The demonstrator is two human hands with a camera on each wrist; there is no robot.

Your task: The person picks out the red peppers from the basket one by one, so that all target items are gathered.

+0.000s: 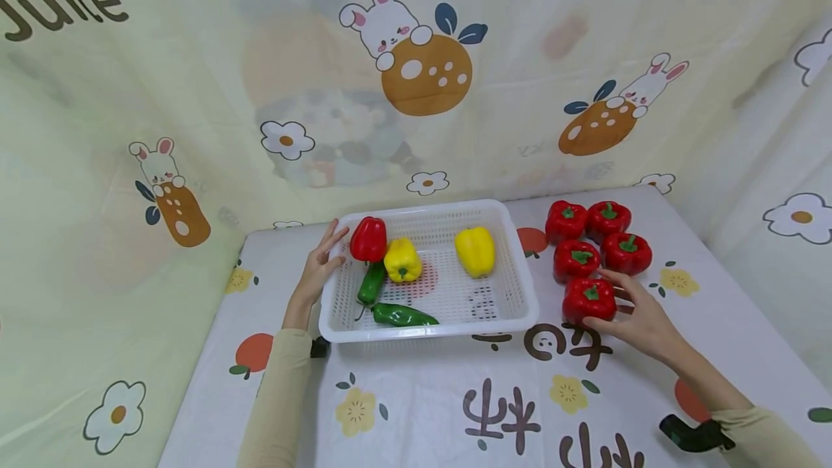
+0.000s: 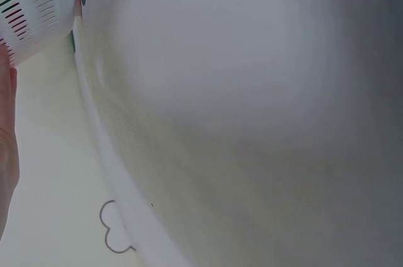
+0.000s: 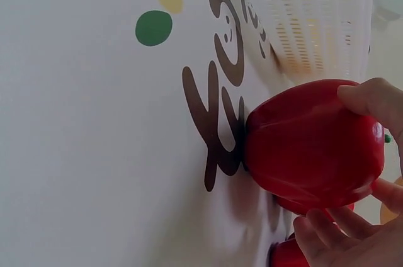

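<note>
Seemingly, the basket (image 1: 429, 330) was steadied by the left hand (image 1: 318, 266), fingers spread. Right of it, a pepper (image 1: 581, 303) was gripped for security by the right hand (image 1: 643, 320), fingers curled.

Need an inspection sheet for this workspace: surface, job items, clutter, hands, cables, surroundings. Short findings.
Surface: white printed cloth.
Job items: white basket holding one red pepper, two yellow peppers, two green peppers; five loose red peppers grouped right of it.
Clutter: nothing seen.
Left hand: touches the basket's left side.
Right hand: grips the loose pepper nearest the person.
Cables: nothing seen.
Surroundings: rabbit-and-flower-print backdrop behind the table.
</note>
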